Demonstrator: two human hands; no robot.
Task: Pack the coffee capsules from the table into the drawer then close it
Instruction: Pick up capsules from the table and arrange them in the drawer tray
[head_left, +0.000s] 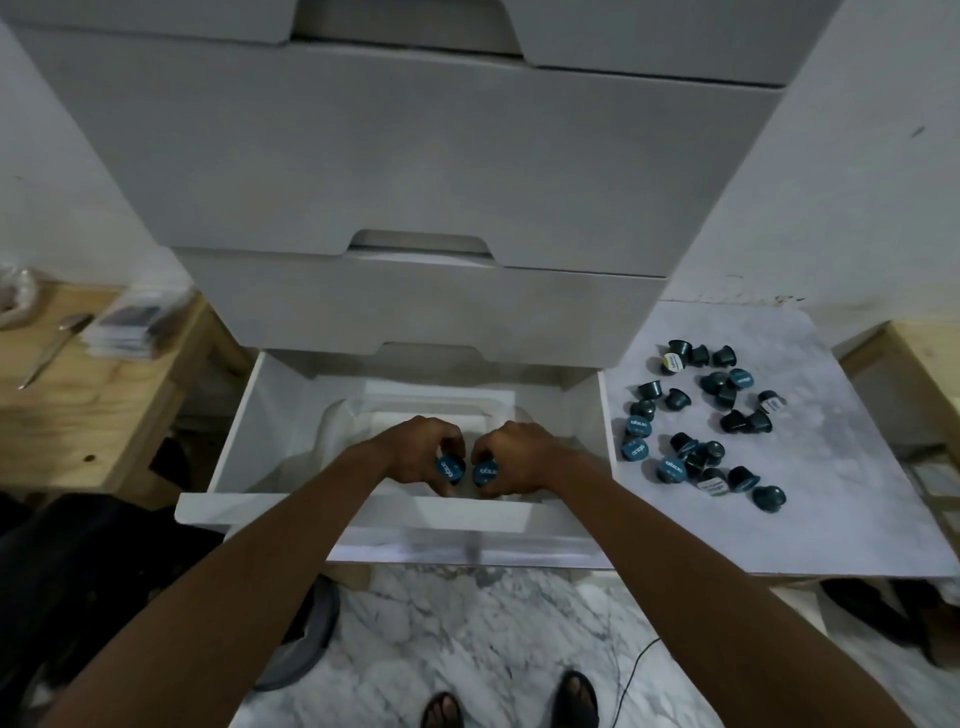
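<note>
Left grip: your left hand (423, 449) curls its fingers round a blue-lidded capsule (450, 467), the lid facing you.
Right grip: your right hand (519, 457) grips a second capsule (485, 472) the same way, at the fingertips.
Held pair: the two sit side by side, almost touching, inside the drawer (234, 447) just behind its front wall.
Drawer: it stands pulled out, with a white insert (436, 400) on its floor beyond your knuckles.
Loose capsules (701, 421): they lie scattered on the marble-topped table (857, 493), just past the drawer's right wall, some upright, some tipped.
Edges: your wrists cross above the front wall; the closed drawer fronts (415, 306) overhang the rear.
Room: bare drawer floor shows to either side of your hands.
</note>
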